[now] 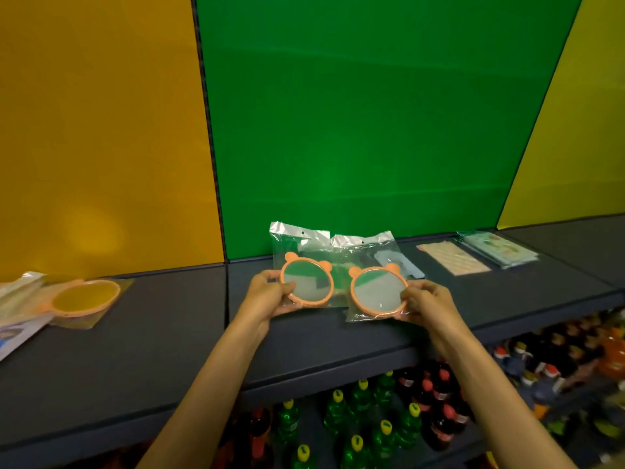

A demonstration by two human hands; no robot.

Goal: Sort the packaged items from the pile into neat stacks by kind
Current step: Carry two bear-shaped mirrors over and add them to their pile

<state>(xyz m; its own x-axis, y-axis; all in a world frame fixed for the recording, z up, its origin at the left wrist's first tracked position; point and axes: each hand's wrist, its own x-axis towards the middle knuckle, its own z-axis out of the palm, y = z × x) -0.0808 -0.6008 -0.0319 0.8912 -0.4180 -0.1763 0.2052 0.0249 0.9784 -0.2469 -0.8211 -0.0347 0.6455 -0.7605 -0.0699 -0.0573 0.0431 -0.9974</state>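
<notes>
Two round orange mirrors with bear ears, each in a clear plastic bag, are held side by side over the dark shelf (162, 336). My left hand (270, 292) grips the left bagged mirror (309, 282) at its lower left rim. My right hand (426, 301) pinches the right bagged mirror (377, 292) at its right edge. At the far left lies the pile (23, 299), with another orange mirror in a bag (86, 296) on its right side.
A flat pink packet (453, 257) and a stack of greenish packets (499, 248) lie on the shelf at the right back. Yellow and green panels rise behind the shelf. Below it stand several bottles (382, 424) with yellow and red caps.
</notes>
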